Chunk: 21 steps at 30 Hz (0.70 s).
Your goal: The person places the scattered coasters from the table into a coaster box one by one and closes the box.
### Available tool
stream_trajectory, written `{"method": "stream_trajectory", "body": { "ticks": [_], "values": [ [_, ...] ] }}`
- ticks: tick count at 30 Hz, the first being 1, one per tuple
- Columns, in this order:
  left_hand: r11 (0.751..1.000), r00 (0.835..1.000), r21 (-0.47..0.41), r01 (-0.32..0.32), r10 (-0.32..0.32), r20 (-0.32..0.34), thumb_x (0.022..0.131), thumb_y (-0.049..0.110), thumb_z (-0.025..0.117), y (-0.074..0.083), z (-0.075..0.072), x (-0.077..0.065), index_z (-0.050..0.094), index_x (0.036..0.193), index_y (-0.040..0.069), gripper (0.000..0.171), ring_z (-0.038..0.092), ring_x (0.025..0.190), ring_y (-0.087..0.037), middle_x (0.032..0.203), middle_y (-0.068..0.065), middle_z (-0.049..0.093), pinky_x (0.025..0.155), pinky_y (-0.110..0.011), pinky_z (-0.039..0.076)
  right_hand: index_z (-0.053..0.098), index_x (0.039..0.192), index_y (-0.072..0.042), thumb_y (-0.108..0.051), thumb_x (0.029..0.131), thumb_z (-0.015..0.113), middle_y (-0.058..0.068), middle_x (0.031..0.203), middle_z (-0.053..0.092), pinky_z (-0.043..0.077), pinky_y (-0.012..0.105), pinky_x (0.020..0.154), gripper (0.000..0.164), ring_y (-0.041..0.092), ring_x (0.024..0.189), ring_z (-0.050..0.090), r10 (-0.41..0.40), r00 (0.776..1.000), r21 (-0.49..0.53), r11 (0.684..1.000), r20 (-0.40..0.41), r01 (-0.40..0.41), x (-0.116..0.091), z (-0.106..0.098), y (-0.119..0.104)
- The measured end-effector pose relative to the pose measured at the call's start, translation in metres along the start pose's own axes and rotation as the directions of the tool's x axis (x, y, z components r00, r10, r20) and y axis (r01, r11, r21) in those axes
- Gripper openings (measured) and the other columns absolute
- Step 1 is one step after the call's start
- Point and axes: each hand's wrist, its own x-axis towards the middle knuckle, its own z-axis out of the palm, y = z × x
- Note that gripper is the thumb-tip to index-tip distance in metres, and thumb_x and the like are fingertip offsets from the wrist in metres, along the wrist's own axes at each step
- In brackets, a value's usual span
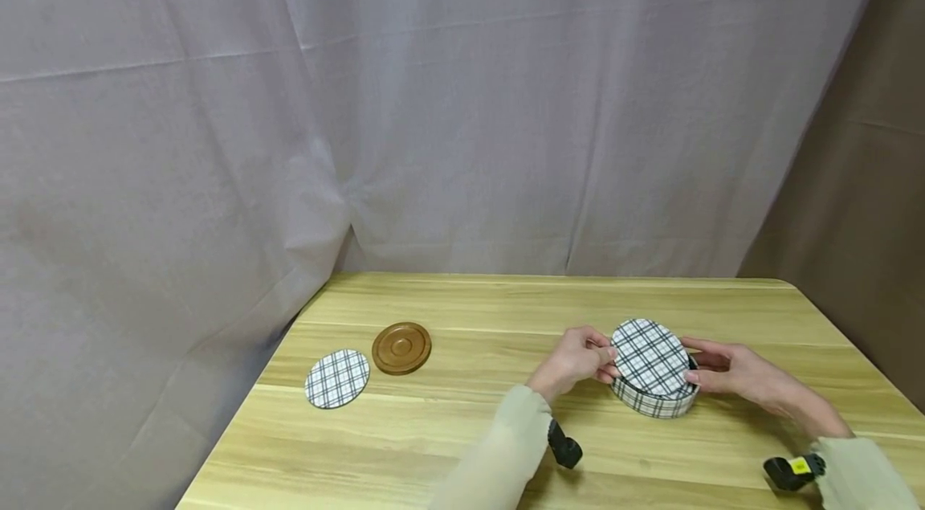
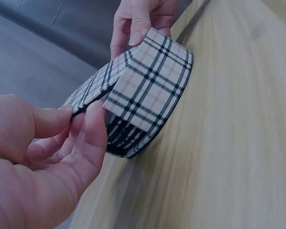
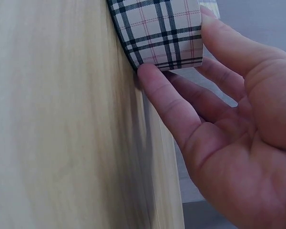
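A round plaid coaster (image 1: 649, 357) in white and black lies tilted over the top of a matching plaid coaster holder (image 1: 655, 404) on the table. My left hand (image 1: 580, 357) pinches the coaster's left edge between thumb and fingers. In the left wrist view, the coaster (image 2: 93, 86) leans across the holder's open side, where dark layered edges show inside the plaid wall (image 2: 152, 78). On the other side my right hand (image 1: 737, 372) grips the holder, thumb at the rim and fingers along the outer wall (image 3: 159, 33). Whether that thumb also touches the coaster, I cannot tell.
Another plaid coaster (image 1: 337, 379) lies flat on the left of the wooden table (image 1: 462, 430). Beside it, slightly farther back, is a round brown wooden coaster (image 1: 401, 348) with ringed grooves. A grey curtain (image 1: 462, 108) hangs behind the table's far edge.
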Motion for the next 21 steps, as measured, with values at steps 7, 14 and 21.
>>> {"method": "stream_trajectory", "body": {
  "ticks": [7, 14, 21],
  "values": [
    [0.999, 0.997, 0.045, 0.005, -0.001, -0.072, 0.088, -0.003, 0.067, 0.001, 0.008, 0.000, 0.059, 0.084, 0.005, 0.012, 0.061, 0.057, -0.013, 0.071, -0.005, 0.064, 0.055, -0.026, 0.057, 0.028, 0.147, 0.012, -0.015, 0.097, 0.062, 0.042, 0.136, 0.045, 0.054, 0.019, 0.081, 0.066, -0.011, 0.104, 0.056, -0.015, 1.000, 0.011, 1.000, 0.002, 0.015, 0.000, 0.000, 0.001],
    [1.000, 0.998, 0.008, -0.009, 0.009, -0.067, 0.089, -0.002, 0.068, 0.000, -0.007, 0.001, 0.064, 0.084, 0.001, 0.007, 0.060, 0.055, -0.012, 0.072, -0.013, 0.068, 0.048, -0.019, 0.050, 0.031, 0.145, 0.012, -0.012, 0.097, 0.060, 0.042, 0.131, 0.049, 0.054, 0.019, 0.081, 0.062, -0.011, 0.105, 0.056, -0.063, 0.998, 0.030, 0.998, 0.014, 0.062, 0.001, 0.001, 0.004],
    [0.999, 0.999, 0.035, -0.022, 0.024, -0.034, 0.089, -0.002, 0.067, 0.005, -0.030, -0.002, 0.062, 0.089, -0.001, 0.005, 0.062, 0.061, -0.016, 0.075, -0.014, 0.066, 0.056, -0.026, 0.056, 0.033, 0.146, 0.011, -0.013, 0.097, 0.061, 0.039, 0.132, 0.051, 0.053, 0.017, 0.081, 0.062, -0.012, 0.104, 0.055, -0.051, 0.999, 0.013, 0.999, 0.000, 0.051, -0.001, 0.000, 0.003]
  ]
}}
